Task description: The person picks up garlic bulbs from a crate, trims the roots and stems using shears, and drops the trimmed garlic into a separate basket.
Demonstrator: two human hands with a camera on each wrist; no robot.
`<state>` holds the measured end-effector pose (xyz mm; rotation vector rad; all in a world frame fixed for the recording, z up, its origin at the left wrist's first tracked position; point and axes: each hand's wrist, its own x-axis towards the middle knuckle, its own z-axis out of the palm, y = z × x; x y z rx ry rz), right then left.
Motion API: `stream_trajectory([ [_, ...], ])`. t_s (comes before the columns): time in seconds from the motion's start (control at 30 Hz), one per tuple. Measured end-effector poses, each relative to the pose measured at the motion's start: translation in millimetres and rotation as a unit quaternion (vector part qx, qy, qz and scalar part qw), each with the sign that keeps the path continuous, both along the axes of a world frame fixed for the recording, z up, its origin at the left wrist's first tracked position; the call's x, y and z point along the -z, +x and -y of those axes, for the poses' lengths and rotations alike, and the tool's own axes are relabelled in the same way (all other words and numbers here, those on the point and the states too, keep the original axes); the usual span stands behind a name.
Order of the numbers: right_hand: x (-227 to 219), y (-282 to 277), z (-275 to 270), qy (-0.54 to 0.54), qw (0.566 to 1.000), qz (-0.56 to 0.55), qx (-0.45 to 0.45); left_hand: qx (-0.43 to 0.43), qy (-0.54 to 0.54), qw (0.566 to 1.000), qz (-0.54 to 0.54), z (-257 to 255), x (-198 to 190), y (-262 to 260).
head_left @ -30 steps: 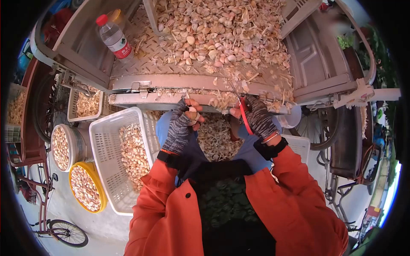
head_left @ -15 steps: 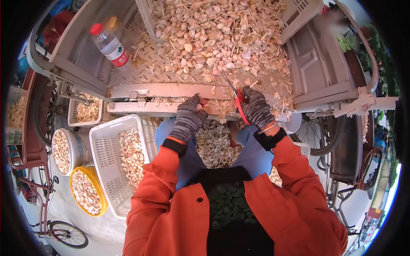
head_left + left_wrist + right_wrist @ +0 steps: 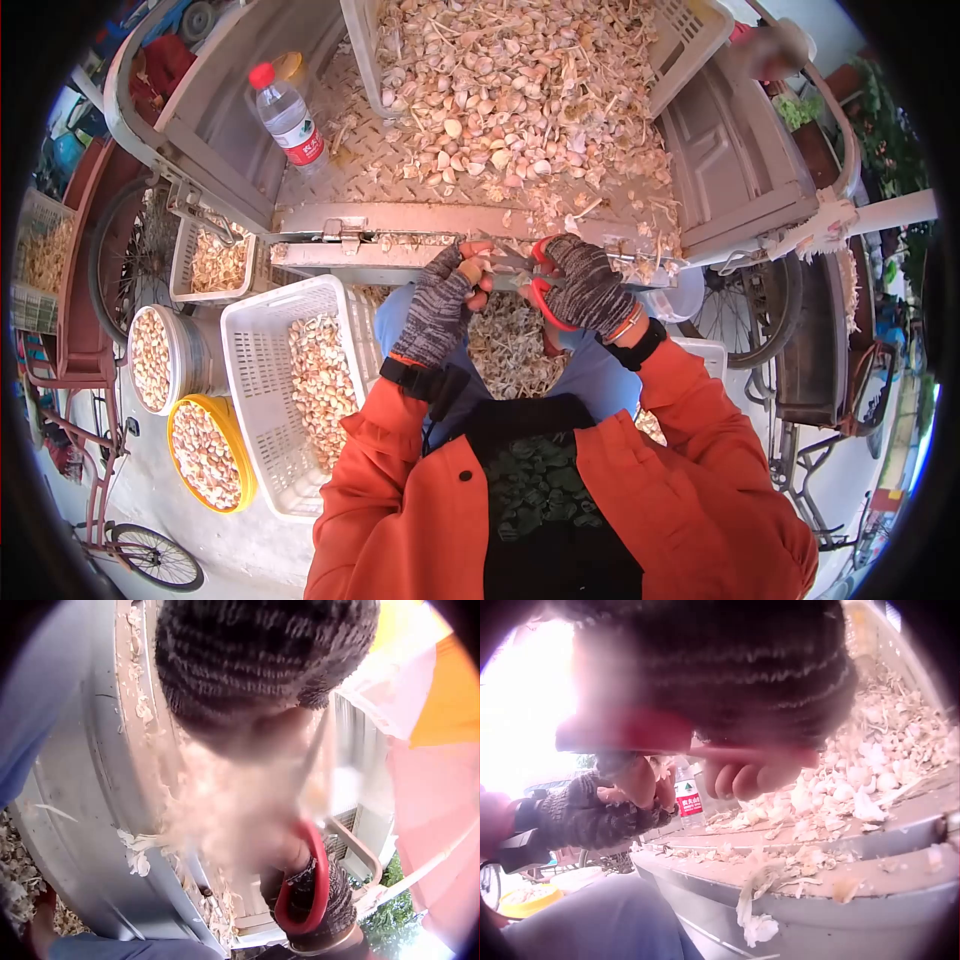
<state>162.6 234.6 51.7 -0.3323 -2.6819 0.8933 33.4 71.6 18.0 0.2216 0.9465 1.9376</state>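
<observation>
In the head view my left hand (image 3: 432, 308), in a grey knitted fingerless glove, pinches a small pale piece of garlic (image 3: 661, 766) at the fingertips. My right hand (image 3: 592, 288), gloved alike, grips red-handled scissors (image 3: 541, 296). Their blades point left and reach the left fingertips, over the edge of the metal cart bed (image 3: 420, 218). One red handle loop (image 3: 321, 881) shows around the right fingers in the left wrist view. The fingers hide much of the garlic, and the left wrist view is blurred there.
A heap of garlic (image 3: 520, 120) covers the cart bed, with a water bottle (image 3: 293, 125) at its left. Below left stand a white crate (image 3: 262, 400), a yellow bucket (image 3: 243, 470) and a white bucket (image 3: 190, 350), all holding garlic. Dry scraps (image 3: 515, 345) lie between the knees.
The hands have come together. My left hand turned over and back, still with garlic, while the scissors in my right hand swung from pointing up at the heap to pointing left.
</observation>
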Motion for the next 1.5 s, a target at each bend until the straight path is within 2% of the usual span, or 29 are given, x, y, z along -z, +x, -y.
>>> stream_trajectory([
  [0.03, 14, 1, 1, 0.004, 1.0, -0.002, 0.004, 0.002, 0.007, 1.0, 0.009, 1, 1, 2],
  [0.13, 64, -6, 5, -0.267, 0.95, -0.088, 0.137, 0.03, 0.046, 0.998, 0.031, -6, 15, 14],
  [0.17, 48, -12, 12, -0.223, 0.962, -0.109, 0.116, 0.045, 0.062, 0.996, 0.047, -6, 19, 19],
  [0.27, 29, -6, 25, -0.267, 0.95, -0.115, 0.112, 0.045, 0.004, 0.999, 0.027, -8, 20, 21],
  [0.3, 28, 0, 22, -0.423, 0.901, -0.055, 0.077, 0.038, -0.015, 0.999, 0.014, -10, 21, 19],
  [0.33, 25, 4, 16, -0.567, 0.823, 0.007, 0.04, -0.018, 0.017, 0.998, 0.064, -13, 28, 10],
  [0.37, 17, 6, 11, -0.567, 0.823, 0.008, 0.042, -0.018, 0.016, 0.998, 0.066, -13, 31, -3],
  [0.43, -7, 12, 0, -0.473, 0.874, 0.103, -0.041, -0.055, 0.049, 0.991, 0.116, -16, 37, -34],
  [0.47, -15, 5, -19, -0.131, 0.983, 0.102, -0.076, -0.012, 0.07, 0.996, 0.06, -20, 33, -42],
  [0.5, 51, 10, -57, -0.087, 0.995, 0.052, -0.006, -0.014, 0.067, 0.996, 0.064, -30, 31, -49],
  [0.57, 36, -20, -88, -0.032, 0.99, 0.065, 0.12, 0.085, 0.073, 0.989, 0.092, -57, 24, -66],
  [0.6, 30, -31, -96, -0.036, 0.99, 0.065, 0.118, 0.083, 0.069, 0.99, 0.091, -72, 12, -73],
  [0.63, 25, -41, -104, -0.043, 0.985, 0.054, 0.161, 0.116, -0.072, 0.987, -0.082, -88, -4, -78],
  [0.67, 25, -46, -109, -0.049, 0.977, 0.044, 0.205, 0.146, -0.208, 0.934, -0.251, -103, -11, -83],
  [0.7, 29, -47, -111, -0.053, 0.976, 0.046, 0.207, 0.149, -0.211, 0.933, -0.25, -115, -7, -89],
  [0.73, 33, -47, -113, 0.01, 0.981, 0.015, 0.194, 0.134, -0.239, 0.796, -0.54, -126, 2, -94],
  [0.77, 32, -49, -114, 0.075, 0.981, -0.015, 0.181, 0.106, -0.239, 0.577, -0.774, -135, 7, -96],
  [0.83, 26, -47, -113, 0.046, 0.983, 0.013, 0.178, 0.139, -0.24, 0.587, -0.761, -145, 16, -97],
  [0.93, 19, -41, -108, 0.011, 0.981, 0.071, 0.182, 0.104, -0.253, 0.561, -0.781, -151, 23, -93],
  [1.03, 30, -22, -111, 0.01, 0.988, 0.023, 0.152, 0.062, -0.237, 0.549, -0.799, -150, 40, -98],
  [1.1, 28, -15, -105, -0.009, 0.989, -0.003, 0.15, -0.009, -0.229, 0.519, -0.823, -149, 36, -95],
  [1.13, 23, -10, -100, 0.006, 0.989, 0.007, 0.145, -0.012, -0.226, 0.514, -0.827, -147, 33, -97],
  [1.2, 24, -2, -94, 0.018, 0.99, 0.003, 0.143, 0.057, -0.146, 0.769, -0.62, -146, 28, -100],
  [1.23, 19, 1, -90, 0.021, 0.989, -0.002, 0.147, 0.057, -0.141, 0.766, -0.625, -143, 18, -96],
  [1.27, 12, 4, -85, -0.028, 0.987, 0.008, 0.156, 0.095, -0.097, 0.93, -0.342, -135, 8, -87],
  [1.3, 8, 7, -80, -0.077, 0.984, 0.019, 0.161, 0.124, -0.045, 0.991, -0.02, -125, 0, -77],
  [1.33, 9, 11, -78, -0.042, 0.989, -0.012, 0.14, 0.151, 0.073, 0.981, 0.093, -115, -8, -66],
  [1.43, -13, 13, -64, -0.054, 0.992, 0.013, 0.117, 0.16, 0.097, 0.974, 0.124, -96, -5, -40],
  [1.5, -2, 20, -67, -0.03, 0.996, -0.006, 0.087, 0.153, 0.095, 0.979, 0.101, -87, -15, -25],
])
